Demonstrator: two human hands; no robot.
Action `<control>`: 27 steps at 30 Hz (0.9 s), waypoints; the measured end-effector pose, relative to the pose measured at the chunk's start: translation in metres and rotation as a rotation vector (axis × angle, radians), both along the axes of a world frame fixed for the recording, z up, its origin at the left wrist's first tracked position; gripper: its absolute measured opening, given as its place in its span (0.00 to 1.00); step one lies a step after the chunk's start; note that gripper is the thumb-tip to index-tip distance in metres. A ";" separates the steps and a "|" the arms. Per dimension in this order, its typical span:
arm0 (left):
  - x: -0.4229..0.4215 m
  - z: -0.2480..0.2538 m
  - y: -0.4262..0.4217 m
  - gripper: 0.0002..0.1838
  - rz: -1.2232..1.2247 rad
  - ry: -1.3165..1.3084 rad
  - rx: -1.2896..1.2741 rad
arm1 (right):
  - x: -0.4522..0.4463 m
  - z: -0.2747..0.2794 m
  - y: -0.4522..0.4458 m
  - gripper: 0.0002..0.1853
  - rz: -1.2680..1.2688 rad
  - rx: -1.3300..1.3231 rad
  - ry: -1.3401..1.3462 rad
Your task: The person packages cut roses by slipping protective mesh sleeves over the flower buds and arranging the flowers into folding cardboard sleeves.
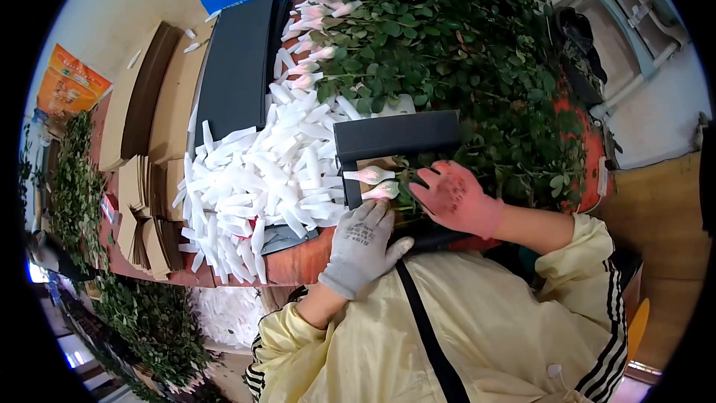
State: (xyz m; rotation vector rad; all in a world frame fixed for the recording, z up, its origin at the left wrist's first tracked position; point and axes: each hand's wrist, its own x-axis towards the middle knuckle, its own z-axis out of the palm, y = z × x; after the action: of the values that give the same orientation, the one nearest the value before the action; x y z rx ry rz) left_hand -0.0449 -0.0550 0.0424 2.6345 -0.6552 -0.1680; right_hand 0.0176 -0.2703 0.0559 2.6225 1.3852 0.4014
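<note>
Wore a grey-white glove on the left hand (pixel 359 242) and a pink glove on the right hand (pixel 456 198). Rested the left hand palm down near the front edge of the red table (pixel 298 265), fingers nearly straight and close together, thumb stretched well away to the side. Had the fingertips just beside the lower of two rosebuds (pixel 385 190) in white net sleeves; could not tell about real contact there. Held the right hand over the leaves, to the right of the same buds, fingers parted and loosely bent. Could not tell, from this angle, about any stem gripped under the palm.

Saw both buds lying side by side, pointing left, on brown cardboard (pixel 377 163) in front of a black box-like piece (pixel 395 134). Found to the left of it a large loose pile of white net sleeves (pixel 261 157), spread partly over a grey flat object (pixel 289 239). Noticed behind the pile a stack of dark sheets (pixel 235 67), and farther left tall stacks of brown card (pixel 134 97). Saw at the far right of the table a thick mass of leafy stems (pixel 447 45), tipped at left with sleeved pink buds (pixel 317 11).
</note>
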 end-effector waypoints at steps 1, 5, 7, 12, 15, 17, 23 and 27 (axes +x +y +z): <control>0.000 0.001 -0.001 0.34 0.002 0.002 0.016 | 0.001 -0.017 0.002 0.26 -0.089 -0.091 0.119; 0.000 0.004 0.000 0.34 0.002 0.045 0.019 | 0.014 -0.027 0.011 0.24 -0.157 -0.110 0.410; -0.002 0.005 0.001 0.33 0.002 0.017 -0.020 | 0.021 -0.022 0.017 0.22 -0.181 -0.097 0.417; -0.002 0.003 0.000 0.33 -0.007 0.048 -0.012 | 0.024 -0.026 0.026 0.20 -0.046 -0.114 0.428; 0.002 0.002 0.004 0.32 -0.014 0.029 -0.027 | 0.021 -0.032 0.026 0.19 -0.119 -0.083 0.466; 0.004 -0.001 0.009 0.31 -0.041 0.009 -0.030 | 0.018 -0.028 0.027 0.19 -0.091 -0.176 0.415; 0.046 -0.024 0.037 0.18 0.238 0.008 -0.122 | 0.016 -0.050 0.021 0.18 0.028 0.062 0.252; 0.060 -0.053 0.054 0.11 -0.014 -0.164 -0.025 | 0.016 -0.048 0.018 0.19 0.041 0.078 0.247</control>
State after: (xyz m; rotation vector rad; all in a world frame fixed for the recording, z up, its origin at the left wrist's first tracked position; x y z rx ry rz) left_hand 0.0149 -0.0009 -0.0107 2.6392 -0.7240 0.0524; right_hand 0.0338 -0.2523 0.0079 2.7878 1.5251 0.1416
